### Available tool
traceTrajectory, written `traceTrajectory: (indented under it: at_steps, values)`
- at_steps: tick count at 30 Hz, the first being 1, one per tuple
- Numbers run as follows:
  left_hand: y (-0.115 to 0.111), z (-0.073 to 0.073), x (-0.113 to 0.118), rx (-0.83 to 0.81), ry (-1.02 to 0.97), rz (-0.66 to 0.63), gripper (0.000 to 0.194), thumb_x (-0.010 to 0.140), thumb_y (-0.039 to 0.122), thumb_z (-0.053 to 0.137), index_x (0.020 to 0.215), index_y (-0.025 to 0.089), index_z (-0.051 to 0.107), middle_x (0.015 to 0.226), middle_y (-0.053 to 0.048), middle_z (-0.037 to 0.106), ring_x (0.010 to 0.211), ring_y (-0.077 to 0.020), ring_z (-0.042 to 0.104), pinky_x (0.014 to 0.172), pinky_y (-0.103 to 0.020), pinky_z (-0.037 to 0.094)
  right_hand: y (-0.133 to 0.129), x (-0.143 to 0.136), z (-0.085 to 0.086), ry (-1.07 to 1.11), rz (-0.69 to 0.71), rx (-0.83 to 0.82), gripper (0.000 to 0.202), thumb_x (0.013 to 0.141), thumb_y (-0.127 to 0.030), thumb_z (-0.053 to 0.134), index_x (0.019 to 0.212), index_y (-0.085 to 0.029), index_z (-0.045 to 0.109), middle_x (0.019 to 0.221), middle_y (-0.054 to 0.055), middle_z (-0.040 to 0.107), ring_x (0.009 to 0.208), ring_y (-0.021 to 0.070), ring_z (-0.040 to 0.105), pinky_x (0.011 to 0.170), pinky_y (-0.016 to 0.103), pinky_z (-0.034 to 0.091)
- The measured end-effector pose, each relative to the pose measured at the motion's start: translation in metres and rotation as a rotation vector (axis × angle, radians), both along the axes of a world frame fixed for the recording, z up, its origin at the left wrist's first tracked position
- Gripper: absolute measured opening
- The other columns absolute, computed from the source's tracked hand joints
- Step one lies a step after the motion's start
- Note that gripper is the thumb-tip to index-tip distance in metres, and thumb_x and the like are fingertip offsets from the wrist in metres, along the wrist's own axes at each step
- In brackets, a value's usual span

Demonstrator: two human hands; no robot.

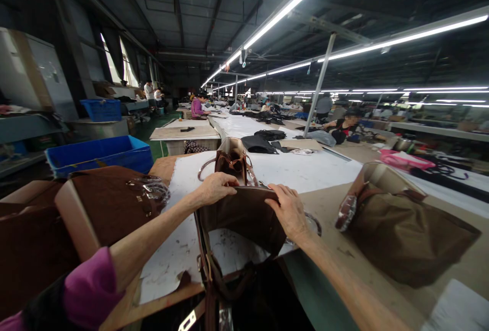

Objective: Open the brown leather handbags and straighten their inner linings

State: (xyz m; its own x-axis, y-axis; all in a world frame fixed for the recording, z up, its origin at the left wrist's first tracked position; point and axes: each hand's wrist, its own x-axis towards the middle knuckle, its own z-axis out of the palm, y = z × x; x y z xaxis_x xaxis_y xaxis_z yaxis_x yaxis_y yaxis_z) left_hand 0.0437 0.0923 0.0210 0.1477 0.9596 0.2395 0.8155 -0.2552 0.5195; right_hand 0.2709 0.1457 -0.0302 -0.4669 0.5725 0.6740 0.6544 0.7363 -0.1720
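A dark brown handbag stands open before me, its mouth turned toward me. My left hand pinches the left part of its far top edge between thumb and fingers. On the right part of the same edge, my right hand grips with the thumb inside and the fingers over the rim. The near side of the bag, with straps and metal fittings, hangs low in front of me, partly in shadow. Just beyond my hands sits another brown bag with its handles out to the sides.
Brown bags with wrapped handles stand at left, near a blue bin. An olive-brown bag lies on the table at right. White paper covers part of the tabletop. Dark fabric pieces and a slanting post are farther off; people work beyond.
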Motion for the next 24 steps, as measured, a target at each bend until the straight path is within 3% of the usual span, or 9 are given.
traceTrajectory:
  at_steps: [7, 10, 15, 19, 24]
  values:
    - [-0.001, 0.001, 0.001, -0.019, -0.01, -0.01, 0.021, 0.069, 0.028, 0.054, 0.085, 0.02, 0.064, 0.07, 0.003, 0.059, 0.065, -0.0123, 0.05, 0.058, -0.02, 0.034, 0.012, -0.002, 0.001, 0.145, 0.068, -0.141, 0.017, 0.077, -0.021, 0.053, 0.092, -0.021, 0.06, 0.088, 0.001, 0.061, 0.085, 0.0178, 0.052, 0.078, 0.029, 0.037]
    - [-0.002, 0.001, 0.001, -0.035, -0.026, -0.014, 0.022, 0.068, 0.029, 0.054, 0.085, 0.02, 0.064, 0.069, 0.003, 0.059, 0.065, -0.0124, 0.05, 0.058, -0.019, 0.034, 0.013, -0.003, 0.006, 0.152, 0.033, -0.211, 0.015, 0.076, -0.024, 0.054, 0.087, -0.022, 0.063, 0.086, 0.0, 0.063, 0.083, 0.0171, 0.054, 0.075, 0.028, 0.037]
    - [-0.003, 0.002, 0.001, -0.045, -0.052, -0.012, 0.022, 0.068, 0.03, 0.054, 0.084, 0.019, 0.064, 0.069, 0.003, 0.06, 0.063, -0.0122, 0.05, 0.057, -0.019, 0.035, 0.012, -0.007, 0.021, -0.008, -0.12, -0.306, 0.012, 0.073, -0.034, 0.056, 0.076, -0.027, 0.065, 0.073, -0.002, 0.064, 0.071, 0.0167, 0.056, 0.059, 0.025, 0.034]
    - [-0.004, 0.0, 0.0, -0.049, -0.08, 0.0, 0.023, 0.068, 0.03, 0.054, 0.085, 0.018, 0.064, 0.068, 0.003, 0.06, 0.063, -0.0127, 0.051, 0.057, -0.02, 0.035, 0.014, -0.011, 0.034, -0.161, -0.089, -0.317, 0.016, 0.072, -0.038, 0.056, 0.067, -0.026, 0.065, 0.06, -0.003, 0.06, 0.06, 0.0136, 0.053, 0.05, 0.022, 0.028]
    - [-0.004, -0.001, 0.0, -0.019, -0.076, 0.02, 0.021, 0.068, 0.03, 0.055, 0.083, 0.019, 0.066, 0.069, 0.002, 0.062, 0.065, -0.0129, 0.051, 0.058, -0.02, 0.035, 0.01, -0.025, 0.038, -0.254, 0.027, -0.182, 0.021, 0.08, -0.036, 0.049, 0.071, -0.025, 0.064, 0.067, -0.002, 0.064, 0.067, 0.014, 0.056, 0.057, 0.022, 0.032]
